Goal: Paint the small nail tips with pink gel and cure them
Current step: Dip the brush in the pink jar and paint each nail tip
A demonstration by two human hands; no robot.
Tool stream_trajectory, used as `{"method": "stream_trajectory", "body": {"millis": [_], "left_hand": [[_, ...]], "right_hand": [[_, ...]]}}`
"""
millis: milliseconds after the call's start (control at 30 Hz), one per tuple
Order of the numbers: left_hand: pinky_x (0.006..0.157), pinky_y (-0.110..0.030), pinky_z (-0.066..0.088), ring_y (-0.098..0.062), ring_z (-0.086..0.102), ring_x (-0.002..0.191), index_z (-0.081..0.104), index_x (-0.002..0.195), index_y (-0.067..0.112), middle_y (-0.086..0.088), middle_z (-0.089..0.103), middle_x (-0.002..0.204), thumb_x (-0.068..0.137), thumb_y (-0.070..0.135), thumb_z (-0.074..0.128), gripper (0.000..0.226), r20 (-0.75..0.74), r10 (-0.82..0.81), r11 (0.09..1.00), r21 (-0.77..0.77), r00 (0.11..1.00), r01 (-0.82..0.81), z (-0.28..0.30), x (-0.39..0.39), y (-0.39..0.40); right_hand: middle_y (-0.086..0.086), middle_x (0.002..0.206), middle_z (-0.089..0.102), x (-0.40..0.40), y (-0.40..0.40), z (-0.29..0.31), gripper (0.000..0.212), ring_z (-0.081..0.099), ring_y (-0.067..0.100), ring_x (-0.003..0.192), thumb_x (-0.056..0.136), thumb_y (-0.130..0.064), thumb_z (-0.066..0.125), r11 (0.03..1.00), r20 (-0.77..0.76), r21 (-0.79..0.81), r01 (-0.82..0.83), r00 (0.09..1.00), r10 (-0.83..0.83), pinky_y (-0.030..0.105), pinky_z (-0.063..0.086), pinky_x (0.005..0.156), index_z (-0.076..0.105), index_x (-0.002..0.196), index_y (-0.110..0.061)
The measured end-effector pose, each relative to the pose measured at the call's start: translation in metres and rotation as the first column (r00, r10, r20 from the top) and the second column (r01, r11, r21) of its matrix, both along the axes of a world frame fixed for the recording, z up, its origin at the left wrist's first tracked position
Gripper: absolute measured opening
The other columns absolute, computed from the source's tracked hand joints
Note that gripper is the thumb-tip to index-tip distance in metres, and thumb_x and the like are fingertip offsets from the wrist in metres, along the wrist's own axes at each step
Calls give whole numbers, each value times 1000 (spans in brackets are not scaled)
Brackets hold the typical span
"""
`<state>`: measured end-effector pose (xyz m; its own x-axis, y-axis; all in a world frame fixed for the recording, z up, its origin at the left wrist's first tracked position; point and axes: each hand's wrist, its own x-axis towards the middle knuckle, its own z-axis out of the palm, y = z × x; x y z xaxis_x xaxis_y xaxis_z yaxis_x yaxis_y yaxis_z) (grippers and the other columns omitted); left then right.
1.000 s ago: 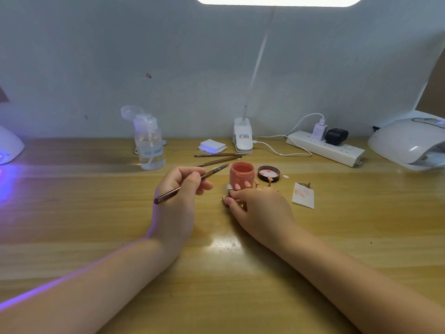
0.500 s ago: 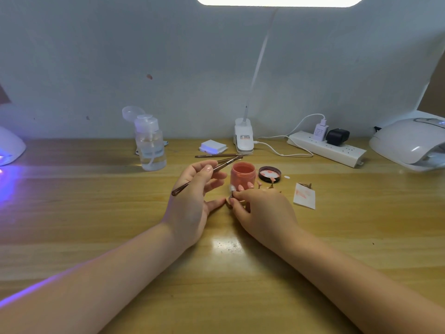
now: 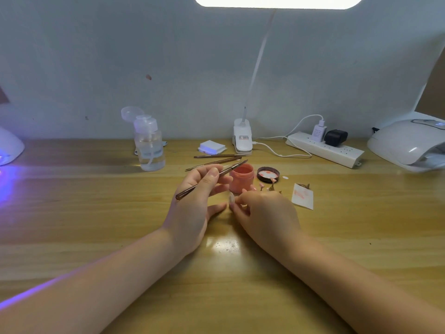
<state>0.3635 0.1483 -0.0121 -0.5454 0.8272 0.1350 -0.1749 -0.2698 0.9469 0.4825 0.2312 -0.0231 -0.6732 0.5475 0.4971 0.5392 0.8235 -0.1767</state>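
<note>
The person is resting both forearms on the yellow wooden table (image 3: 96, 213). The left hand (image 3: 192, 208) is pinching a thin brown-handled brush (image 3: 209, 179) between the thumb and the first fingers. The brush is lying tilted, and its bristle end is pointing up and to the right, reaching the rim of the small open pink gel jar (image 3: 241, 178). The little finger of this hand is stretching out toward the other hand.

The right hand (image 3: 265, 213) is lying just in front of the jar, and its thumb and forefinger are pinching a small pale nail tip (image 3: 231, 198). The tip is standing between the two hands, close to the left little finger. Whether it has already pink gel on it cannot be told.

The round dark jar lid (image 3: 268, 174) is lying just right of the jar, with pink gel inside it. Several small painted nail tips on stands (image 3: 267, 185) are sitting behind the right hand. A white paper piece with pink smears (image 3: 302, 196) is lying further right.

Two more thin brushes (image 3: 216, 159) are lying behind the jar. A clear pump bottle (image 3: 149, 145), a white power strip (image 3: 325, 149) and a white curing lamp (image 3: 409, 143) are standing near the wall. A second lamp (image 3: 9, 148) at the far left is giving violet light.
</note>
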Motion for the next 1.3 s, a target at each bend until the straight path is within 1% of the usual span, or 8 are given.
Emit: {"method": "stream_trajectory", "body": {"millis": [200, 400, 500, 667, 800, 1000, 1167, 1300], "left_hand": [[74, -16, 50, -5, 68, 86, 65, 94, 26, 11, 72, 83, 88, 24, 57, 11, -471, 196, 980, 77, 860, -181, 12, -14, 0], [73, -34, 53, -6, 64, 70, 68, 76, 21, 11, 71, 67, 84, 20, 56, 14, -724, 78, 963, -122, 685, -239, 59, -28, 29], [63, -31, 46, -12, 57, 64, 71, 67, 14, 7, 68, 57, 83, 16, 58, 21, -770, -31, 939, -241, 637, -245, 73, -29, 49], [60, -24, 42, -8, 53, 58, 70, 66, 11, 7, 65, 50, 82, 18, 60, 21, -727, -106, 890, -374, 678, -262, 78, -29, 70], [60, -23, 42, -7, 54, 60, 71, 75, 9, 7, 65, 51, 83, 17, 61, 16, -689, -174, 849, -467, 703, -248, 75, -26, 76], [53, -18, 41, -7, 52, 56, 73, 77, 6, 5, 66, 55, 82, 14, 62, 15, -626, -140, 835, -492, 767, -249, 67, -28, 73], [39, -13, 35, -3, 49, 40, 71, 78, 8, 5, 63, 50, 84, 13, 59, 15, -356, 36, 883, -426, 934, -197, 70, -38, 60], [48, -20, 35, -4, 48, 44, 70, 73, 15, 7, 63, 55, 84, 18, 57, 17, -111, 76, 908, -403, 991, -115, 68, -43, 41]], "right_hand": [[-9, 78, 72, 22, 10, 7, 18, 58, 7, 63, 89, -35, 62, 991, -159, -103, -86, 985, 69, 32, 49, 62, 72, 85, -21], [-10, 75, 72, 25, 23, 7, 11, 50, -14, 56, 84, -26, 71, 964, -185, -162, -210, 966, 179, 9, 35, 57, 74, 79, -17], [-14, 67, 66, 23, 23, 5, 9, 44, -27, 58, 82, -19, 73, 960, -198, -153, -233, 959, 201, 1, 30, 58, 73, 75, -14], [-23, 59, 49, 23, 24, 4, 10, 45, -12, 49, 81, -17, 73, 967, -229, -103, -232, 952, 204, 5, 28, 55, 70, 73, -13], [-13, 64, 66, 21, 25, 1, 11, 43, 2, 49, 82, -20, 72, 969, -274, -79, -233, 940, 203, 22, 38, 52, 71, 73, -14], [-18, 64, 63, 21, 26, 1, 5, 48, 7, 48, 79, -16, 76, 955, -372, -103, -277, 901, 221, 16, 39, 51, 75, 75, -17], [-23, 64, 61, 21, 28, 0, 4, 49, 7, 47, 77, -13, 78, 927, -488, -211, -311, 855, 176, 10, 34, 51, 76, 78, -17], [-23, 59, 59, 21, 29, 1, 4, 48, 6, 53, 81, -13, 76, 905, -552, -275, -324, 824, 127, 11, 34, 52, 75, 80, -17]]}}
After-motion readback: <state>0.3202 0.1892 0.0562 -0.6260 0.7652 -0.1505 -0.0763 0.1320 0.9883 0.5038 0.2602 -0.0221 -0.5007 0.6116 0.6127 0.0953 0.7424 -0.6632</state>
